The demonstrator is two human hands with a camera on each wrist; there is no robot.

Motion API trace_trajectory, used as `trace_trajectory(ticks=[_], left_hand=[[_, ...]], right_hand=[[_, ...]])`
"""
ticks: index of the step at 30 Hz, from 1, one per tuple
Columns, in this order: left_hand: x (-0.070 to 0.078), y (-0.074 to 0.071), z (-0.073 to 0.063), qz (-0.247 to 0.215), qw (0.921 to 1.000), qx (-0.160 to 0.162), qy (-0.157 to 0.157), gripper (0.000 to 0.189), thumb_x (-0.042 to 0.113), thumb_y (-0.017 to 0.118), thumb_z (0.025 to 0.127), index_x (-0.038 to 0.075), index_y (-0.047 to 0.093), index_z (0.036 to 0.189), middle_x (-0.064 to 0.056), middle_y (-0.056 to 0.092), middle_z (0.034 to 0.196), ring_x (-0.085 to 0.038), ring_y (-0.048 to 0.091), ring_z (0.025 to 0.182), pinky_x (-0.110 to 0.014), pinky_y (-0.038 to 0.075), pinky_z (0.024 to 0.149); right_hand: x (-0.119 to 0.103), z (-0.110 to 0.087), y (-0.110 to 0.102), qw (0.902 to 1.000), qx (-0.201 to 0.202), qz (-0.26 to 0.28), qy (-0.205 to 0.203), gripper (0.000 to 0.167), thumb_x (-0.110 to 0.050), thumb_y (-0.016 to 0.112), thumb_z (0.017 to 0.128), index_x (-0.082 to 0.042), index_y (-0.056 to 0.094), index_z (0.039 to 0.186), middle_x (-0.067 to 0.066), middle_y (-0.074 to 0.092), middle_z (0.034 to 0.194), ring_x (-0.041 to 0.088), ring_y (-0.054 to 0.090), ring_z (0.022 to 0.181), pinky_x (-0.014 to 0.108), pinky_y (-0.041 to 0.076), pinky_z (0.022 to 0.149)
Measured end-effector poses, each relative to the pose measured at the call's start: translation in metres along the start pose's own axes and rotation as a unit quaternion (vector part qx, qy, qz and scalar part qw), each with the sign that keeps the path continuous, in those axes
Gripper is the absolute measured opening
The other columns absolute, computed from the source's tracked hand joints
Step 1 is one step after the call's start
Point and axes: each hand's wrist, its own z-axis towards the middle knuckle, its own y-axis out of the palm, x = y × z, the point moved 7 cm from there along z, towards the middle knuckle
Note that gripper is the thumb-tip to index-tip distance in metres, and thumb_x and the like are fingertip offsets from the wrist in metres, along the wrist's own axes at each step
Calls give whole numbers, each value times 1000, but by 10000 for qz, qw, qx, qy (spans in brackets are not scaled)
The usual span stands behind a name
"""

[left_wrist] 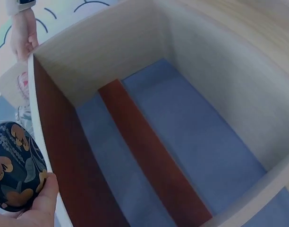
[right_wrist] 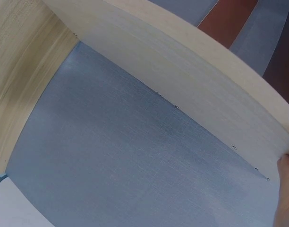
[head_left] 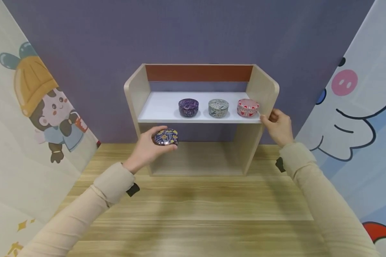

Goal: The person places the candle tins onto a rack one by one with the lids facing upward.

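My left hand [head_left: 146, 147] holds a round dark blue tin [head_left: 166, 137] with yellow flowers, pinched between thumb and fingers. It is in front of the small wooden shelf unit [head_left: 133, 93], just below the level of the white shelf board [head_left: 163, 104]. In the left wrist view the same tin [left_wrist: 16, 165] is partly cut off by the frame. My right hand [head_left: 280, 127] grips the front edge of the unit's right side panel [head_left: 264, 91]. In the right wrist view only part of that hand [right_wrist: 287, 187] appears.
On the white board stand a purple tin [head_left: 188, 108], a grey-green leaf-patterned tin [head_left: 218, 108] and a red-and-pink tin [head_left: 248, 108] in a row. The unit stands on a wood-grain table [head_left: 193, 207] against a blue-grey backdrop [head_left: 193, 32]. Cartoon-printed curtains hang on both sides.
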Motion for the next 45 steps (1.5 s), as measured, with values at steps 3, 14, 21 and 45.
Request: trace_trajectory(ticks=[3, 14, 21, 45], left_hand=[[5, -6, 4, 66, 10000, 35, 3, 78, 34, 80, 67, 17, 45, 134, -14, 53, 125, -27, 55, 105, -38, 48, 90], [23, -25, 13, 236, 9990, 252, 271, 81, 35, 80, 67, 12, 44, 135, -14, 53, 126, -26, 51, 108, -40, 42, 96], [29, -35, 21, 182, 9988, 353, 270, 81, 33, 77, 71, 10, 38, 138, -16, 49, 129, -27, 50, 112, -40, 40, 99], [30, -47, 64, -297, 9974, 652, 1, 87, 23, 74, 76, 6, 23, 144, -20, 41, 133, -30, 46, 115, -37, 40, 100]], right_hand=[[0, 0, 0, 10000, -9, 17, 17, 47, -28, 57, 88, 4, 52, 123, 23, 59, 117, 1, 57, 91, 8, 46, 73], [-1, -1, 0, 9999, -48, -60, 124, 48, -30, 56, 89, 2, 52, 124, 21, 59, 120, 4, 57, 94, 11, 47, 77], [0, -1, 2, 9998, -69, -22, 170, 48, -30, 56, 89, 2, 52, 125, 21, 58, 120, 10, 58, 98, 18, 50, 83], [-2, -1, 0, 9999, -87, -38, 140, 49, -30, 57, 89, 2, 51, 125, 21, 59, 120, -1, 55, 90, 9, 46, 76]])
